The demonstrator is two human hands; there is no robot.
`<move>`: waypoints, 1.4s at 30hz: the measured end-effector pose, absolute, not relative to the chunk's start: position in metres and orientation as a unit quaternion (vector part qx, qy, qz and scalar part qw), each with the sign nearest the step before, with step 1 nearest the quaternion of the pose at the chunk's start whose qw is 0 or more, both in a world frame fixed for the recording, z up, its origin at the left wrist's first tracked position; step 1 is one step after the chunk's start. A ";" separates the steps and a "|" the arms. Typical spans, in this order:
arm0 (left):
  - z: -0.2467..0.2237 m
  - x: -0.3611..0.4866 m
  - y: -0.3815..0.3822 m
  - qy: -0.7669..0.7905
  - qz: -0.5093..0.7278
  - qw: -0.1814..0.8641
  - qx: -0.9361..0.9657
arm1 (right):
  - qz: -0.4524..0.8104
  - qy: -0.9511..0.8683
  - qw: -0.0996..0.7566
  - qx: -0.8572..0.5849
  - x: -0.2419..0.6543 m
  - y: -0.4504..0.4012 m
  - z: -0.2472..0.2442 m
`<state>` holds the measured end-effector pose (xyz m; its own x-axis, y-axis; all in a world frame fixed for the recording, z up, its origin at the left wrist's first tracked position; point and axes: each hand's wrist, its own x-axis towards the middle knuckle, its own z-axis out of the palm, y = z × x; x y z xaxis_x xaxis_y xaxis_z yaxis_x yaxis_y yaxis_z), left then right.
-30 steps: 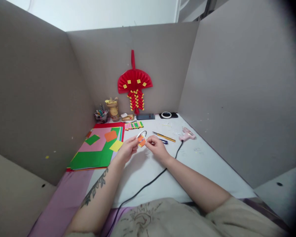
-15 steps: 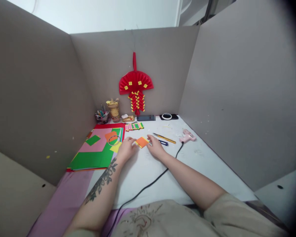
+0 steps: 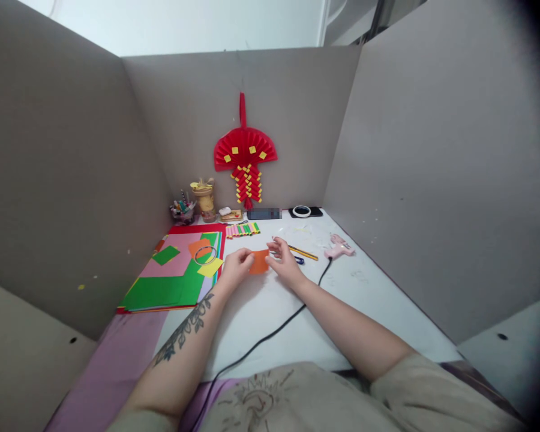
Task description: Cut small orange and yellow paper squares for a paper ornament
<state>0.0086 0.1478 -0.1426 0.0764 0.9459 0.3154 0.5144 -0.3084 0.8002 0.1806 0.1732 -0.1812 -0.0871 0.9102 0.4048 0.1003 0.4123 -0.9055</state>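
A small orange paper piece (image 3: 259, 262) is held up above the white tabletop between my two hands. My left hand (image 3: 237, 267) pinches its left edge between thumb and fingers. At the paper's right edge is my right hand (image 3: 285, 263), with its thumb and fingers apart; whether the fingertips touch the paper I cannot tell. Just beyond my right hand lie a yellow pencil-like tool (image 3: 305, 253) and a dark blue cutter (image 3: 300, 260), both partly hidden by the hand.
Left lies a stack of coloured paper (image 3: 166, 292), with a tape roll (image 3: 205, 255) on it. Small paper rolls (image 3: 243, 230) line up farther back. A pink glue gun (image 3: 339, 247) trails a black cord (image 3: 270, 338) across the table. A red fan ornament (image 3: 245, 147) hangs on the grey partition.
The orange paper has turned from a diamond with yellow edges showing to an upright-looking orange face. My left hand has closed on its left edge, and my right fingers have lifted.
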 end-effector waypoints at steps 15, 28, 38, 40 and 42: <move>-0.146 0.005 0.144 0.532 0.465 0.407 0.579 | 0.514 -0.656 0.453 -0.317 0.189 0.147 -0.144; -0.144 0.012 0.138 0.501 0.487 0.402 0.592 | 0.329 -0.701 0.514 -0.368 0.186 0.146 -0.146; -0.146 0.012 0.138 0.497 0.481 0.366 0.622 | 0.346 -0.757 0.446 -0.329 0.183 0.128 -0.138; -0.142 0.012 0.136 0.485 0.478 0.385 0.623 | 0.364 -0.747 0.435 -0.347 0.182 0.130 -0.141; -0.139 0.012 0.135 0.476 0.478 0.401 0.620 | 0.365 -0.742 0.430 -0.362 0.183 0.133 -0.143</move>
